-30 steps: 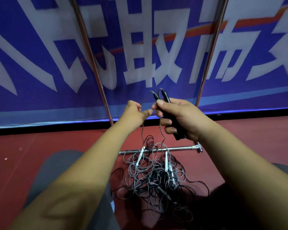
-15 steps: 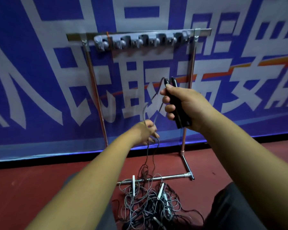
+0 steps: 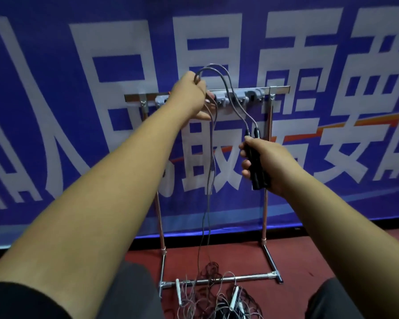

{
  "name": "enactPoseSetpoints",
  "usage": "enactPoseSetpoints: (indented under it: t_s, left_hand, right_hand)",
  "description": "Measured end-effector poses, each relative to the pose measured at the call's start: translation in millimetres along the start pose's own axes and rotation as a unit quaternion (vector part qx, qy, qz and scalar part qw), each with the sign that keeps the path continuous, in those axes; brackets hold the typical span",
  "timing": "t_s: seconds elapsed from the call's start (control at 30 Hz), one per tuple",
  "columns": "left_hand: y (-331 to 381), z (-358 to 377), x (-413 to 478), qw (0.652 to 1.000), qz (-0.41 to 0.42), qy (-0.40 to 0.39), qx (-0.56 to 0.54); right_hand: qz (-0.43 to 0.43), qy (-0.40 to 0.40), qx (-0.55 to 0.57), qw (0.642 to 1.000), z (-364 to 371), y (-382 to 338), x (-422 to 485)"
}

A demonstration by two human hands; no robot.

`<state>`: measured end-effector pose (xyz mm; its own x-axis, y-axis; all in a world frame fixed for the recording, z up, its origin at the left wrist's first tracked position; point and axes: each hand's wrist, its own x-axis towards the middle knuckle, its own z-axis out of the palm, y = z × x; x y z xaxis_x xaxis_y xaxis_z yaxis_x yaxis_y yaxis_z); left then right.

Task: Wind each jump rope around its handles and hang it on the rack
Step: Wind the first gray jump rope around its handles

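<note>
At the rack [image 3: 266, 203] front: you are facing it, blue banner [image 3: 78, 157] hanging behind.
Right hand [image 3: 268, 165]: your grip is holding both black handles [image 3: 257, 169] together, upright.
Left hand [image 3: 189, 95]: your grip is clutching the grey rope [image 3: 234, 107] up by the rack's top bar, cord arching across to the handles.
Rope tail: hanging down to the tangled pile [image 3: 212, 300] lying on the floor [image 3: 309, 254].

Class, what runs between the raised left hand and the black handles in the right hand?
In the head view, two grey rope strands arch from the left hand to the handles in the right hand.
</note>
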<state>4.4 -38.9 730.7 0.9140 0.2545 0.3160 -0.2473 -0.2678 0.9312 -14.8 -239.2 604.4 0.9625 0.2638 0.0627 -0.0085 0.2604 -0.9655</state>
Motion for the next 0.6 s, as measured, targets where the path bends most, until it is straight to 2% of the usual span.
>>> enactPoseSetpoints:
  t_s: [0.13, 0.4, 0.6]
  left_hand:
    - [1.5, 4.1, -4.1, 0.997, -0.038, -0.023, -0.055]
    - [-62.6, 1.7, -14.8, 0.977, -0.136, -0.024, -0.16]
    - [-115.7, -20.3, -17.0, 0.948, -0.204, 0.004, -0.243]
  right_hand:
    - [-0.036, 0.001, -0.072, 0.997, 14.9, 10.5, 1.9]
    - [0.012, 0.02, -0.151, 0.988, 38.8, 66.3, 17.1]
    - [0.037, -0.033, -0.202, 0.978, 42.8, 93.9, 22.0]
